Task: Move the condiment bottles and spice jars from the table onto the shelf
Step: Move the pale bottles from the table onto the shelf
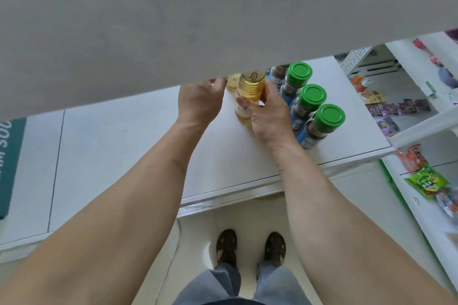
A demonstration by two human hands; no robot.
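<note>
Bare forearms nearest, reaching onto the white shelf (247,156).

Right hand (269,116) wrapped round amber bottle (249,91), standing upright on shelf. Left hand (198,100) just left of amber bottle, fingertips slipping under overhanging board; grasp impossible to tell. Second amber bottle (232,83) behind, half hidden. Right of amber bottle, green-capped spice jars (317,116) lined up, touching. Placing seemingly well along: several items already shelved. Bench out of sight, so remaining count unknown.
</note>
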